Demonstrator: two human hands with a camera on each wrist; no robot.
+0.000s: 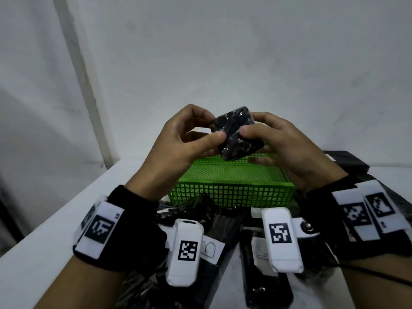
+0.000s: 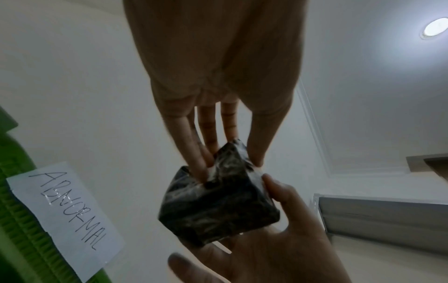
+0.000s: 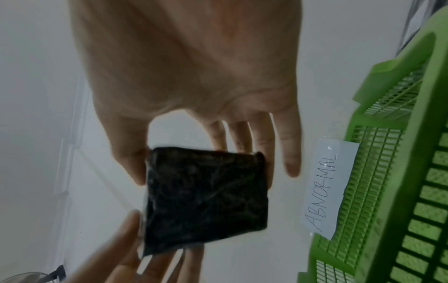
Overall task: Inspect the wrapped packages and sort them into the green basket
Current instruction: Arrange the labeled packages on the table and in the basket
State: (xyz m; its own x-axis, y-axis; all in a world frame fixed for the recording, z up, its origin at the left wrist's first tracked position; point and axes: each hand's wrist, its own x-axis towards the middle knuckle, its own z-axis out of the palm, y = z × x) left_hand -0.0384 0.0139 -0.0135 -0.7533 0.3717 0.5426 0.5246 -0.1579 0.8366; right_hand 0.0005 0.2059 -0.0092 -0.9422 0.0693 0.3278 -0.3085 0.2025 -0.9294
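Note:
I hold a small black plastic-wrapped package (image 1: 236, 132) up in the air with both hands, above the far side of the green mesh basket (image 1: 231, 190). My left hand (image 1: 213, 126) pinches its left edge between thumb and fingers. My right hand (image 1: 252, 124) grips its right side, thumb on the near face. The left wrist view has the left fingertips (image 2: 203, 168) on the package (image 2: 218, 203), with the right hand (image 2: 278, 239) below it. In the right wrist view the package (image 3: 206, 199) looks square and flat. A paper label reading ABNORMAL (image 3: 327, 187) is taped to the basket (image 3: 387, 172).
Several more black wrapped packages (image 1: 223, 228) lie on the white table (image 1: 55, 230) between me and the basket, some with paper labels (image 1: 209, 248). A dark flat object (image 1: 347, 161) sits at the back right. A white wall stands close behind the table.

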